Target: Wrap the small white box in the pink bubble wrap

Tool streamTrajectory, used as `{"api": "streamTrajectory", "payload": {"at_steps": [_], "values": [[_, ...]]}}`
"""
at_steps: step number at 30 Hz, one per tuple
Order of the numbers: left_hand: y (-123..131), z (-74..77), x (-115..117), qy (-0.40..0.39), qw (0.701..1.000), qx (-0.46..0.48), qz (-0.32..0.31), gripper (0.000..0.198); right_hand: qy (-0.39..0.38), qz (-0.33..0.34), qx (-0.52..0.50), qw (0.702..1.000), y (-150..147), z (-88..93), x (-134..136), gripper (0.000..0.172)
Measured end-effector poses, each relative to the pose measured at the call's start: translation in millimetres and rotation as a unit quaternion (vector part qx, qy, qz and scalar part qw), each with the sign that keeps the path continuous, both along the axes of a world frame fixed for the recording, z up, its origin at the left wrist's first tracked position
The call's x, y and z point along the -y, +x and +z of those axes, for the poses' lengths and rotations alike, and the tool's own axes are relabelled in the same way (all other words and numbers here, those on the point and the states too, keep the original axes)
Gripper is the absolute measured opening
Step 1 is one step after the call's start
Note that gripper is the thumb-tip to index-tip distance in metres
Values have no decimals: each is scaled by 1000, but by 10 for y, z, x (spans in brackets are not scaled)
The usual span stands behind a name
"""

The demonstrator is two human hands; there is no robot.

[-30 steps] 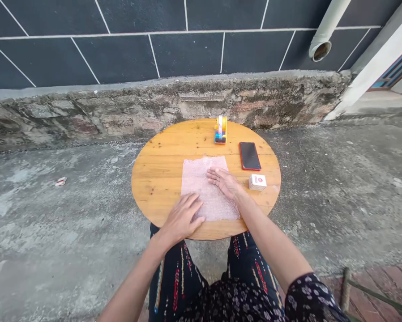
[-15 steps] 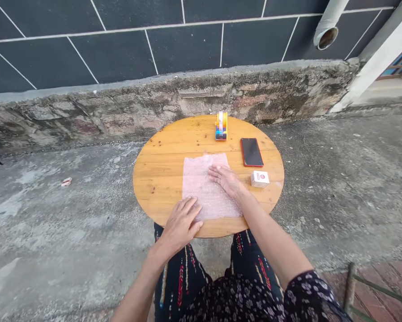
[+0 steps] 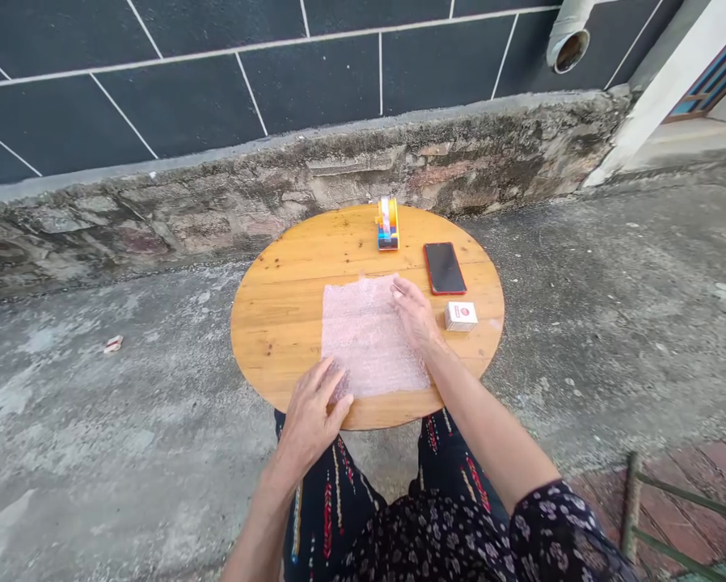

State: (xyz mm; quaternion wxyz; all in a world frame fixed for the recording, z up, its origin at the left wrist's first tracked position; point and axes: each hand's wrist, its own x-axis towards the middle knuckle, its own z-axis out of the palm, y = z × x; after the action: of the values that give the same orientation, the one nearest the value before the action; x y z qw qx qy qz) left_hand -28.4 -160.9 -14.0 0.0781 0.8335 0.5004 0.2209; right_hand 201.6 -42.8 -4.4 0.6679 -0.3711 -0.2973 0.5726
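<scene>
"In the head view, where is your sheet of bubble wrap (image 3: 369,339)?"

"It lies before you on the round wooden table (image 3: 278,315), opened out in a single broad piece."

"And your fingers?"

"Your left hand (image 3: 308,412) is loosely spread at the near left corner, gripping nothing. Your right hand (image 3: 416,315) is partly open along the far right side, fingers slightly bent, with no hold to be seen."

"How far along are you?"

"I'd judge your spreading nearly done; perhaps only the slightly uneven far edge is left to smooth. The white box (image 3: 461,316) and phone (image 3: 445,268) lie off to the right, the tape dispenser (image 3: 388,230) beyond the far edge, none of them touched by you."
</scene>
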Motion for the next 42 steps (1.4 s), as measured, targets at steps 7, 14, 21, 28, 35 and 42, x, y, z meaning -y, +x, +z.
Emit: {"api": "streamTrajectory", "payload": {"at_steps": [7,14,21,28,35,42], "values": [[421,133,-661,19,999,-23,-43,41,-18,158,-10,987,-97,2,46,32],[265,-99,-862,4,999,31,-12,42,-57,62,-34,996,61,-53,-26,29],[119,-104,-714,24,998,52,-9,38,-7,63,16,998,43,32,116,30],[63,-222,-682,43,999,30,-6,35,-40,231,153,960,145,53,753,34],[84,-211,-678,46,999,21,-8,36,-56,99,196,974,500,21,1185,29],[90,-185,-655,52,998,18,-9,36,166,106,531,824,-15,107,1105,41]]}}
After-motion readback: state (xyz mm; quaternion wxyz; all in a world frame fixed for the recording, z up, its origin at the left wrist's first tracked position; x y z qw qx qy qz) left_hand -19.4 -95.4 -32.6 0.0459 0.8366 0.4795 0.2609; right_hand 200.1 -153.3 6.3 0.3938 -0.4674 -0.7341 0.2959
